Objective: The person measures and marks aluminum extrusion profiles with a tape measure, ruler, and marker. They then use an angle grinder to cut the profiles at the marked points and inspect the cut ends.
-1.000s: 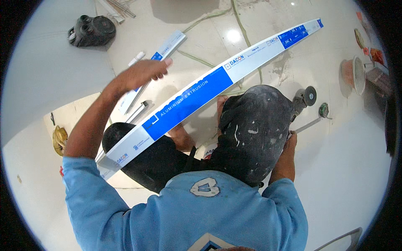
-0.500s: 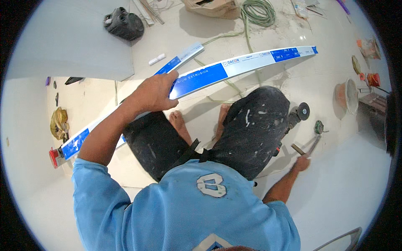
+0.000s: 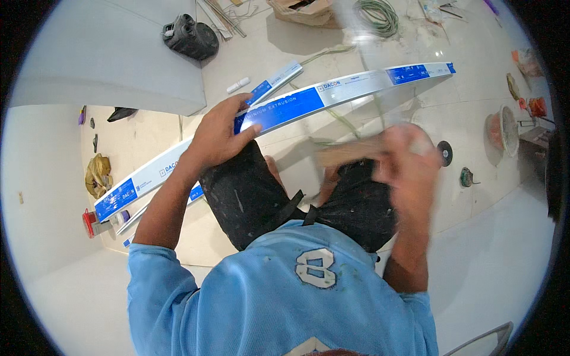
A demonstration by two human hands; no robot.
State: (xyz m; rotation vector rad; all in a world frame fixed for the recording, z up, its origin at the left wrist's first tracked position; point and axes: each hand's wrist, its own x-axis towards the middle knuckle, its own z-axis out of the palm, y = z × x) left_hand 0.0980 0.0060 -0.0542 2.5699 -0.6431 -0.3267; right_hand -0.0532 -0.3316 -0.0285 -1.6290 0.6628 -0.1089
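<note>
A long aluminium profile (image 3: 291, 108), wrapped in blue and white film, slants across in front of me over my left thigh. My left hand (image 3: 221, 133) is closed on its edge near the middle. My right hand (image 3: 409, 154), smeared by motion, grips what looks like a try square (image 3: 350, 150). The square's wooden stock points left over my knee, and its pale blade blurs upward across the profile. Beneath lies a second wrapped profile (image 3: 279, 82) on the floor. The disc of an angle grinder (image 3: 445, 153) shows just right of my right hand; its body is mostly hidden.
At the far side are a black jerrycan (image 3: 191, 38), a brown sack (image 3: 309, 13) and a coiled green hose (image 3: 378, 18). A white tube (image 3: 238, 85) lies beyond the profile. Rightward stand a bucket (image 3: 503, 132) and a small green object (image 3: 468, 177). A red-ended item (image 3: 89, 223) sits left.
My right hand has lifted the square from the floor at the right and swung it inward over my right knee toward the profile. My left hand keeps its hold.
</note>
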